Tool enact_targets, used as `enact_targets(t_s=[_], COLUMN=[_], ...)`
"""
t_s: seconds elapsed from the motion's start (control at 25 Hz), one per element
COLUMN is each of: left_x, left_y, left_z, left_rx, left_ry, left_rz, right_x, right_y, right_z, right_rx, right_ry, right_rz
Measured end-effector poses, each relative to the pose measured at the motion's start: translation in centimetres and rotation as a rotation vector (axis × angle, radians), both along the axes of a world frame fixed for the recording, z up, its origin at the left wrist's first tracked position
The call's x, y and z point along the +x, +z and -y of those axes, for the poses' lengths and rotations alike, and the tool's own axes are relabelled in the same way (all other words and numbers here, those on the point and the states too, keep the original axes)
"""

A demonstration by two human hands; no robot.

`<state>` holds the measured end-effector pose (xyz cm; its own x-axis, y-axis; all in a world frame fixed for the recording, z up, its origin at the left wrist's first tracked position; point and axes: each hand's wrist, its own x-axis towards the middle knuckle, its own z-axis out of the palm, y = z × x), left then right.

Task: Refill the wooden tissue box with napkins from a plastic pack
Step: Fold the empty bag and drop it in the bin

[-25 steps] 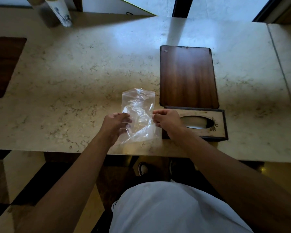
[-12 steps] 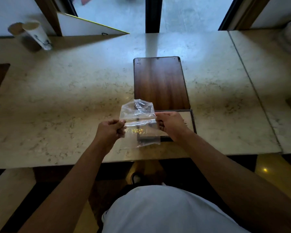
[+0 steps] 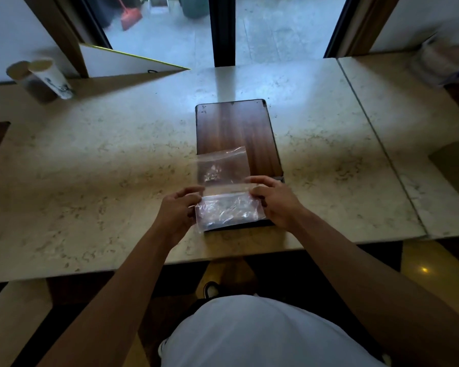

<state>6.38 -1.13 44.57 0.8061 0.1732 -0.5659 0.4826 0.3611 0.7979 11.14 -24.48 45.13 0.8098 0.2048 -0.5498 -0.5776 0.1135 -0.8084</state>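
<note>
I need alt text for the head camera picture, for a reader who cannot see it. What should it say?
Two bare hands, left hand and right hand, hold a clear plastic bag by its side edges over a wooden tissue box at the near edge of a marble counter. A dark wooden panel lies just behind; paper cups stand far left.

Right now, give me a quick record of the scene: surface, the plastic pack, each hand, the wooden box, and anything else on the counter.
surface: marble counter
plastic pack: clear plastic bag, looks empty, stretched flat over the box's near end
left hand: left hand pinching the bag's left edge
right hand: right hand pinching its right edge
box: wooden tissue box, mostly uncovered beyond the bag
other: paper cup, far left
</note>
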Motion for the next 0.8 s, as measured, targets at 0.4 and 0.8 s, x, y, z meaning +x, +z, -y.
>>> enact_targets(t_s=[0.4, 0.8], left_x=[3.4, 6.2], left_y=[1.1, 0.8], left_z=[5.3, 23.6], left_rx=[-0.121, -0.039], left_ry=[-0.164, -0.788], left_rz=[-0.008, -0.162], right_x=[-1.0, -7.8], right_y=[0.2, -1.3], right_z=[5.1, 21.0], right_rx=[0.002, -0.016], right_ry=[-0.309, -0.793], right_rz=[0.079, 0.193])
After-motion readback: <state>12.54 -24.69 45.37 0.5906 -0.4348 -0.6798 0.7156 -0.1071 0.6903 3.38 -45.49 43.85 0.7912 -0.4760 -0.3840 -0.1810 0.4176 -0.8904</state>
